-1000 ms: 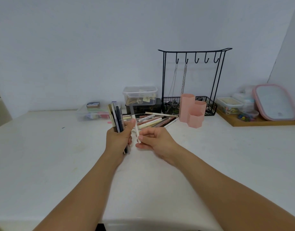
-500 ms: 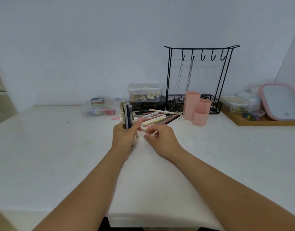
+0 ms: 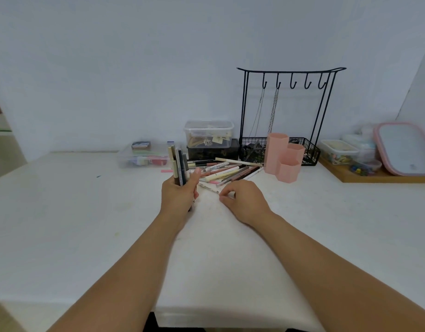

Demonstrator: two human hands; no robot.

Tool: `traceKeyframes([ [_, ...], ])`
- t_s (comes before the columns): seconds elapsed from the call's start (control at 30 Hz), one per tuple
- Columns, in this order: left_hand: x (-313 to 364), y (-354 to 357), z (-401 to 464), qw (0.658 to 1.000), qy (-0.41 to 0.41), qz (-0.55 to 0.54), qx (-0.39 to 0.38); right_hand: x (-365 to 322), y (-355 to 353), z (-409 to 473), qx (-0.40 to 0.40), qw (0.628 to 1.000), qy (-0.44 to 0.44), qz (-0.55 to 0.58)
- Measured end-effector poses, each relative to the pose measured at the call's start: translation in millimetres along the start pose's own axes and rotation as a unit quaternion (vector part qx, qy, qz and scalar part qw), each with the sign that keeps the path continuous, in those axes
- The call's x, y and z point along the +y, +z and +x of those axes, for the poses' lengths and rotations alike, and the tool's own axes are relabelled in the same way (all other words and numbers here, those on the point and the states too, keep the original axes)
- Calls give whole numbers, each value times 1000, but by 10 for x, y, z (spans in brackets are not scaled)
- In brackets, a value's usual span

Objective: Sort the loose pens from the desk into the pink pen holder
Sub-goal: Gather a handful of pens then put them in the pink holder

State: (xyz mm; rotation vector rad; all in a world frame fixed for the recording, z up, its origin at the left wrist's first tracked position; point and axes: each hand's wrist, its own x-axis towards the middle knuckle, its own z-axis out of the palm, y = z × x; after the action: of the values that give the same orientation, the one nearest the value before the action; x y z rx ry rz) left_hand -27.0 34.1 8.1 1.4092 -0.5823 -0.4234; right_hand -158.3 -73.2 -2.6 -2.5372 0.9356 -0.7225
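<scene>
Left hand (image 3: 179,196): raised just above the desk, fingers curled round a bundle of pens (image 3: 179,167), thumb pressed across the front; bundle upright, tips pointing up.
Right hand (image 3: 242,200): low over the desk, beside the left hand but apart from it; fingers curled inward, fingertips (image 3: 223,191) at the near end of a white pen (image 3: 208,188) lying flat. Actual pinch on that pen: cannot tell.
Loose pens (image 3: 224,171): heaped flat on the desk just beyond both hands, mostly angled toward the right rear; one marked "SWEET MINT".
Pink pen holder (image 3: 284,160): upright at the right end of the heap, three hexagonal tubes of stepped height; contents not visible from this angle.
Desk (image 3: 63,224): white top, front edge at bottom of view.
Black wire rack (image 3: 288,111): directly behind the holder, chains hanging from two hooks, mesh basket at the base.
Clear lidded box (image 3: 209,133): stacked on a dark box behind the heap.
Flat clear case (image 3: 144,156): left of the heap, against the wall.
Wooden tray (image 3: 374,177): far right, carrying small containers and a pink-rimmed lid.
</scene>
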Motion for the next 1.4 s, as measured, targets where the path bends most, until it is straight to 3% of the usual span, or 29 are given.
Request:
traceKeyframes([
  [0.17,3,16,10,999,-4,33,7,-31,-67,-19,34,998,59,13],
  [0.47,19,11,-16,1000,-14,19,-13,-78,-68,-8,-11,999,48,20],
  [0.57,24,4,-11,1000,-20,-13,-19,-83,-134,8,-16,986,115,118],
  [0.6,24,0,-14,999,-19,-19,-22,-85,-156,9,-14,964,159,211],
  [0.67,25,-3,-24,999,-11,-20,-23,-140,-211,-8,-37,874,237,422],
  [0.73,28,-7,-32,1000,-3,-21,-22,-182,-227,-29,-71,805,241,538],
  [0.8,41,-9,-40,999,2,-27,-22,-224,-189,-62,-105,772,221,587],
  [0.87,65,-15,-53,999,1,-38,-20,-260,-126,-87,-132,767,201,595],
  [1.0,83,-26,-79,999,-5,-32,-29,-295,-29,-129,-153,810,152,545],
  [1.17,52,0,-80,999,-3,-6,-35,-282,98,-108,-94,946,35,309],
  [1.3,32,20,-54,999,-6,11,-33,-251,37,-88,-103,958,-12,269],
  [1.4,22,13,-36,999,-1,42,-30,-79,-54,-20,-4,995,-24,101],
])
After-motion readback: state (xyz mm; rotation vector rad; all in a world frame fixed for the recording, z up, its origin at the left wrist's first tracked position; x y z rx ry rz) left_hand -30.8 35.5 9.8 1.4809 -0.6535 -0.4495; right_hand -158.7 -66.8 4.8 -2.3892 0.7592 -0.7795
